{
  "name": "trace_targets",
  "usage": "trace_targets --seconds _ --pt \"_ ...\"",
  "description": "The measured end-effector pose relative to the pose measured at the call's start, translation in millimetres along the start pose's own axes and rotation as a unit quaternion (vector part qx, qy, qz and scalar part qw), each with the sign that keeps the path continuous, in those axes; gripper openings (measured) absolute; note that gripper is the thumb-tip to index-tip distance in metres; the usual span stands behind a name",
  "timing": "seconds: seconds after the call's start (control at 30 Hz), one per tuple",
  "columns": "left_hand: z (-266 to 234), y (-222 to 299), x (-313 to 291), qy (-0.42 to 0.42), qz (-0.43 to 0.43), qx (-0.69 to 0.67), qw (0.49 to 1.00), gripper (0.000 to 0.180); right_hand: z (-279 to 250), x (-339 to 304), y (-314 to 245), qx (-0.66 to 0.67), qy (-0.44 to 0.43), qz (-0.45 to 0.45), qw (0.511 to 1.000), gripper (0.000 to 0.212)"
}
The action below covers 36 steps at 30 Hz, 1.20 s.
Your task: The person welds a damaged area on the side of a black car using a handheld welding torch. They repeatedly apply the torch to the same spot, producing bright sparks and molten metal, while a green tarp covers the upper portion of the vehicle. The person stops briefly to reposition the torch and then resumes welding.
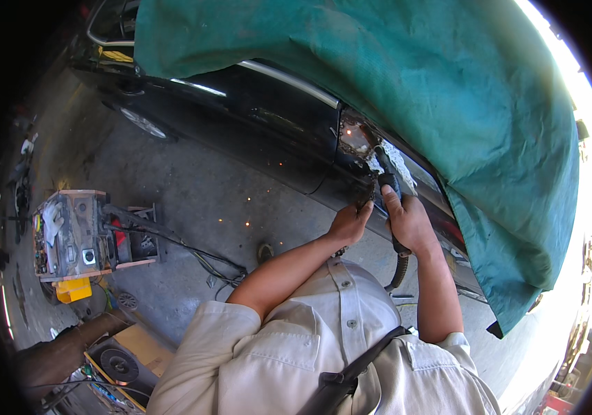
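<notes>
My right hand point(412, 223) is wrapped round the black handle of a welding torch point(389, 182). The torch's neck points up at a bare, rusty patch point(357, 138) on the rear side of a black car point(268, 131). A small bright orange spot glows on that patch. Just left of the torch, my left hand point(351, 223) is closed, fingertips together against the car's side. Whatever it pinches there is too dark to make out. The torch's ribbed cable point(398, 271) hangs below my right hand. Crumpled whitish material point(398, 166) lies beside the patch.
A green cover point(379, 55) drapes over the car and hangs down at the right. Orange sparks point(247, 223) fly above the grey floor. At left stands a wheeled machine cart point(74, 235) with dark cables point(206, 259). An open-sided box with a wire spool point(119, 365) sits lower left.
</notes>
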<state>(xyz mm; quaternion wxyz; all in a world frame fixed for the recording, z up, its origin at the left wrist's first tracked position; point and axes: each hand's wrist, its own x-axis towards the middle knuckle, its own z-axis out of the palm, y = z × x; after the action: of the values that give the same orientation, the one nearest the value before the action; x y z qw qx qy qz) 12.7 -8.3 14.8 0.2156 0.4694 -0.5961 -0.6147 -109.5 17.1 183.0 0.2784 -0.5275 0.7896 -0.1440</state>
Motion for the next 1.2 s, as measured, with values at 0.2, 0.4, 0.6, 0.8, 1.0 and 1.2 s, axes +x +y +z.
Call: trace_targets --seconds 0.2,0.4,0.6,0.8,1.0,1.2 --pt "-1.4 2.5 -1.3 -0.004 -0.007 -0.009 1.000 0.062 -3.6 -2.4 -8.5 -0.005 0.000 -0.005 1.000 0.078" --pt "1.2 0.3 0.1 0.014 0.019 -0.006 1.000 0.063 -5.4 -4.3 -13.7 0.004 -0.014 0.004 1.000 0.075" --pt "2.9 -4.3 2.5 0.008 0.003 0.001 1.000 0.064 -6.7 -6.4 -10.5 0.023 -0.015 0.029 0.999 0.078" --pt "4.9 -5.4 0.7 0.028 0.026 -0.014 0.999 0.064 -9.5 -8.0 -9.9 0.035 -0.028 0.038 0.998 0.079" --pt "2.5 -3.6 -0.2 0.010 0.014 -0.011 1.000 0.061 -9.2 -7.4 -12.7 0.017 -0.032 0.032 0.999 0.077" --pt "2.0 -3.4 0.8 0.005 0.014 -0.016 1.000 0.060 -6.2 -3.2 -16.8 0.006 -0.030 0.022 0.999 0.073"
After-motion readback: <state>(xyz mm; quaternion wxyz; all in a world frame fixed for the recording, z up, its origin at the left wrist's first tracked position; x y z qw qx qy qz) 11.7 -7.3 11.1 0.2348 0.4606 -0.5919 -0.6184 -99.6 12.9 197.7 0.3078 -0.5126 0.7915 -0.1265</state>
